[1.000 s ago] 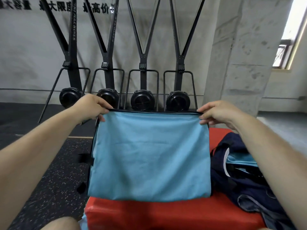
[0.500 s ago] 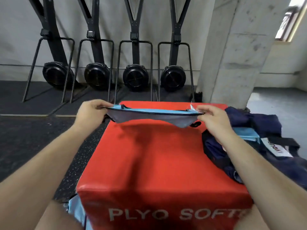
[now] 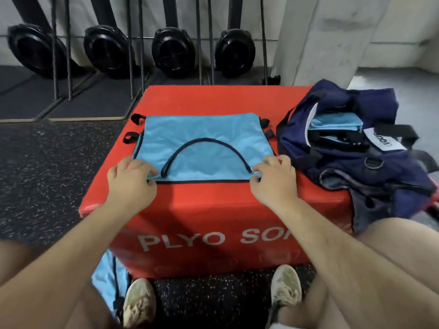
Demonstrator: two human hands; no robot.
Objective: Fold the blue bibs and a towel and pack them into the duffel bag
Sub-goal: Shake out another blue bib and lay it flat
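A light blue bib point(image 3: 204, 136) with dark trim lies flat on top of the red plyo box point(image 3: 213, 214), its curved neck edge facing me. My left hand point(image 3: 129, 179) pinches the bib's near left corner. My right hand point(image 3: 273, 179) pinches its near right corner. Both hands rest on the box top. The navy duffel bag point(image 3: 351, 157) sits open on the right side of the box, with folded blue cloth point(image 3: 335, 122) inside it.
More blue cloth point(image 3: 109, 281) hangs by my left leg at the floor. My shoes point(image 3: 140, 302) stand on speckled black rubber flooring. Several black machines point(image 3: 173, 51) lean on the wall behind the box. A concrete pillar point(image 3: 327, 39) rises at the back right.
The bib was held up in the air by its top corners, then swung down over the box. It now lies spread flat on the box top, and the view has tilted down.
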